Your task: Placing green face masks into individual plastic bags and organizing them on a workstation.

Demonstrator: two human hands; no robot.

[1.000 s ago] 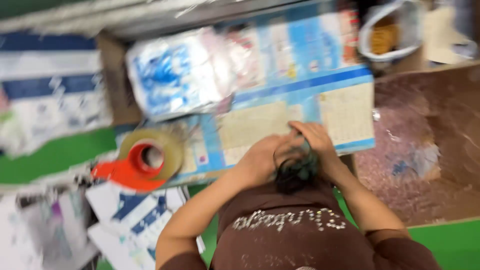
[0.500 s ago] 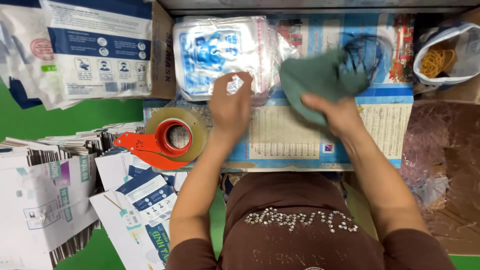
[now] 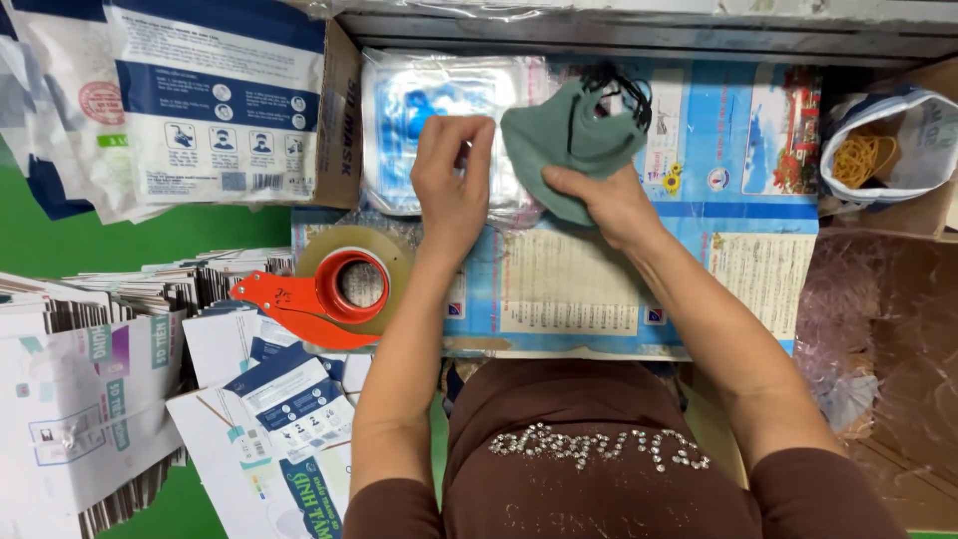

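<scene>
Head view: tape dispenser [image 3: 334, 291] beside left hand [image 3: 451, 180].

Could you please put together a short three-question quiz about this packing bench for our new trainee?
1. True or false: the right hand holds a bunch of grey-green face masks with black ear loops.
2. What does the left hand rest on? A) the tape dispenser B) the clear plastic packet with blue print C) the bag of rubber bands
3. What colour is the handle of the tape dispenser beside the left forearm?

Key: 1. True. 2. B, the clear plastic packet; the bag of rubber bands sits far right, untouched. 3. Orange-red.
</scene>
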